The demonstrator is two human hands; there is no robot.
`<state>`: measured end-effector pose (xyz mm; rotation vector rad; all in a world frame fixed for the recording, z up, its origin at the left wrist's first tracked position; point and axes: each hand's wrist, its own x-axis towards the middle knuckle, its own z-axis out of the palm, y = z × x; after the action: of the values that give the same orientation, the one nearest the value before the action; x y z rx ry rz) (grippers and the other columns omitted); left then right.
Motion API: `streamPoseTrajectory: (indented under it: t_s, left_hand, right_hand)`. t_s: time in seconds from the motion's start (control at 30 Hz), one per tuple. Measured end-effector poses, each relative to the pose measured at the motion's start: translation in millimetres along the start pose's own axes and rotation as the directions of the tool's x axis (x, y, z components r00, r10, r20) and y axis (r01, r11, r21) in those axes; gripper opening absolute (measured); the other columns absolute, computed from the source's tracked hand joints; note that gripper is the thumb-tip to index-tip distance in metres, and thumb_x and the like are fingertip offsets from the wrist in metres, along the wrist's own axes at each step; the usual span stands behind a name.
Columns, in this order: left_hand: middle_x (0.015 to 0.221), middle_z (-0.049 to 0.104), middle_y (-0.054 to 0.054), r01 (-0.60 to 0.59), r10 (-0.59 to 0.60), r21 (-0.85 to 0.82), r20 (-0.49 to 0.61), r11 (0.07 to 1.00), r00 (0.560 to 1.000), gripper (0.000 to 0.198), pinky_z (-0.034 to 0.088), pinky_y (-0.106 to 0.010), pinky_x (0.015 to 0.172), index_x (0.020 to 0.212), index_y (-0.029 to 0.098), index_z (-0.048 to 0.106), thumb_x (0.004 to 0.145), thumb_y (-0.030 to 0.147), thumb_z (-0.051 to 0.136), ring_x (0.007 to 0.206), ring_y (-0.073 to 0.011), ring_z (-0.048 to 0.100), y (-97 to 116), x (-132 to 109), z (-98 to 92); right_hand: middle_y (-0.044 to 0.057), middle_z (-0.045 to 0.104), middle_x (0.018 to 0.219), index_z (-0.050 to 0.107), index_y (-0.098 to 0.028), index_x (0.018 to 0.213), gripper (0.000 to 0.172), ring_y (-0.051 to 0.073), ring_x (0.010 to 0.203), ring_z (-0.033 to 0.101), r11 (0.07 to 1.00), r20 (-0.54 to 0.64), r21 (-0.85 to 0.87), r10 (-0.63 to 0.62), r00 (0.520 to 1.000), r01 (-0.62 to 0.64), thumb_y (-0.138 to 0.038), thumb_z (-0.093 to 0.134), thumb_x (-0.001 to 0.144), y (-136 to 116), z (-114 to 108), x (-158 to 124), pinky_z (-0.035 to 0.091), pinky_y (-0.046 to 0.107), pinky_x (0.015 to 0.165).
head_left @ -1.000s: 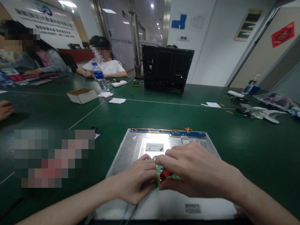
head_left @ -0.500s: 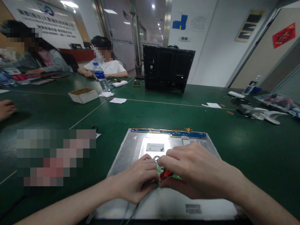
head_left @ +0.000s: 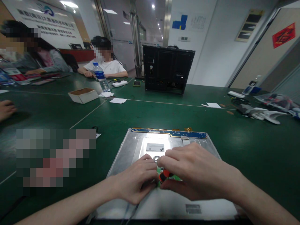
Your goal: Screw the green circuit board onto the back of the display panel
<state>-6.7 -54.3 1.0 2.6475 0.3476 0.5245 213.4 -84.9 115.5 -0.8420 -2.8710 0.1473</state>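
A silver display panel [head_left: 122, 162] lies flat on the green table, back side up, with a blue circuit strip [head_left: 152, 132] along its far edge. My right hand [head_left: 195, 172] is closed around a red and black screwdriver [head_left: 166, 174], over a small green circuit board [head_left: 175, 177] at the panel's middle. Most of the board is hidden under both hands. Right beside the screwdriver, my left hand [head_left: 138, 176] has its fingers curled together at the board's left side; what they pinch is hidden. A dark cable [head_left: 133, 212] runs beneath the left wrist toward me.
A black monitor housing [head_left: 168, 70] stands upright at the back. Left of it are a water bottle [head_left: 100, 76] and an open cardboard box [head_left: 83, 96]. White-grey pieces [head_left: 260, 114] and a plastic bag lie at right. Two people sit at far left; another hand [head_left: 7, 109] rests nearby.
My right hand has shifted very slightly, and the screwdriver handle shows turned a little between its fingers. My left hand and the panel stay put.
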Motion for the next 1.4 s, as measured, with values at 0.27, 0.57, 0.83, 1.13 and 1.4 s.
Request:
streamPoseTrajectory:
  t_s: [0.27, 0.57, 0.83, 1.13, 1.4]
  left_hand:
    - [0.09, 0.061, -0.006, 0.02, -0.019, -0.024, 0.016, 1.0, 1.0, 0.02, 0.041, -0.035, 0.072, 0.092, 0.019, 0.055, 0.074, 0.011, 0.051, 0.082, -0.022, 0.054, 0, 0, -0.4]
    - [0.095, 0.063, -0.006, -0.001, 0.001, -0.009, 0.008, 1.0, 1.0, 0.024, 0.041, -0.038, 0.081, 0.096, 0.019, 0.055, 0.075, 0.009, 0.051, 0.089, -0.0233, 0.056, -2, -2, 2.1]
    - [0.084, 0.061, -0.004, 0.013, -0.013, -0.011, 0.012, 1.0, 1.0, 0.013, 0.041, -0.034, 0.072, 0.087, 0.019, 0.054, 0.078, 0.012, 0.051, 0.08, -0.0211, 0.056, -1, 0, 1.9]
    - [0.091, 0.063, -0.006, 0.003, -0.003, -0.009, 0.003, 1.0, 1.0, 0.018, 0.041, -0.035, 0.074, 0.094, 0.019, 0.056, 0.079, 0.01, 0.051, 0.085, -0.0222, 0.056, -1, -1, 0.3]
    - [0.084, 0.061, -0.004, 0.013, -0.012, -0.007, 0.029, 1.0, 1.0, 0.017, 0.04, -0.034, 0.072, 0.091, 0.02, 0.054, 0.077, 0.011, 0.051, 0.078, -0.0209, 0.054, -2, -1, 1.5]
  right_hand:
    - [-0.001, 0.062, 0.082, 0.047, -0.02, 0.095, 0.008, 0.013, 0.063, 0.048, 1.0, 0.005, -0.005, -0.021, 1.0, 0.021, -0.026, 0.051, 0.091, -2, 3, 1, 0.021, 0.029, 0.051]
    - [0.001, 0.06, 0.091, 0.049, -0.019, 0.092, 0.015, 0.013, 0.071, 0.047, 0.997, 0.007, 0.059, -0.051, 0.999, 0.05, -0.022, 0.058, 0.08, -2, -2, 0, 0.029, 0.027, 0.054]
    - [-0.003, 0.061, 0.071, 0.049, -0.021, 0.091, 0.022, 0.012, 0.053, 0.044, 0.997, -0.041, -0.08, -0.008, 0.999, 0.004, -0.043, 0.05, 0.094, 1, 7, 0, 0.018, 0.03, 0.049]
    - [0.001, 0.063, 0.09, 0.048, -0.018, 0.095, 0.012, 0.013, 0.07, 0.049, 0.997, 0.038, 0.069, -0.017, 0.999, 0.014, -0.018, 0.054, 0.084, -3, -3, 1, 0.028, 0.028, 0.053]
    - [-0.003, 0.061, 0.072, 0.047, -0.022, 0.087, 0.022, 0.012, 0.058, 0.047, 0.999, -0.013, -0.039, 0.027, 1.0, -0.027, -0.043, 0.051, 0.094, 1, 7, 2, 0.019, 0.03, 0.05]
